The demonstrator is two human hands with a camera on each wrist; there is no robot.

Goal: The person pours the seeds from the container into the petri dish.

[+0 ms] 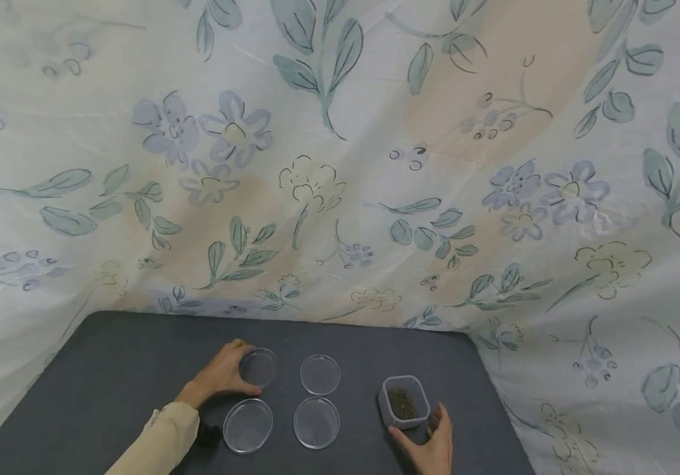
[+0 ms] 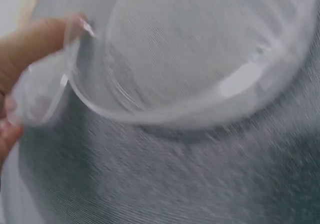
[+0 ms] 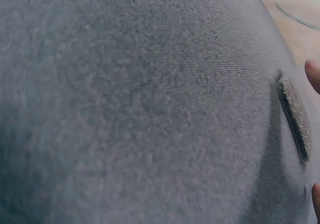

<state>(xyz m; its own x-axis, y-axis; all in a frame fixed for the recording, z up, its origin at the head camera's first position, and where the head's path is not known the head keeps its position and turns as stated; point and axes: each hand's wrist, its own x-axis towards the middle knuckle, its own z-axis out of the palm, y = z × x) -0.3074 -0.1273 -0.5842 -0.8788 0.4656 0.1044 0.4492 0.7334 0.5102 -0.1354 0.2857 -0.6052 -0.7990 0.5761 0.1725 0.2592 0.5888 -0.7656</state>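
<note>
My left hand [image 1: 224,371] pinches a clear petri dish [image 1: 259,367] by its side, thumb toward the front and fingertips at the back edge. In the left wrist view, the thumb tip overlaps the rim of a nearer petri dish [image 2: 240,78], with the held one showing between thumb and fingers. That nearer dish [image 1: 247,426] lies in front of the left hand. My right hand [image 1: 432,448] is at the near right corner of a square clear plastic tub [image 1: 404,401] holding brownish-green granules. Its thumb and fingers stand spread on either side of that corner.
Two more petri dishes, one behind [image 1: 319,375] and one in front [image 1: 316,423], lie between the held dish and the tub. A small black object [image 1: 208,434] is beside the left sleeve. Floral cloth [image 1: 340,198] rises behind the dark grey table [image 1: 138,356].
</note>
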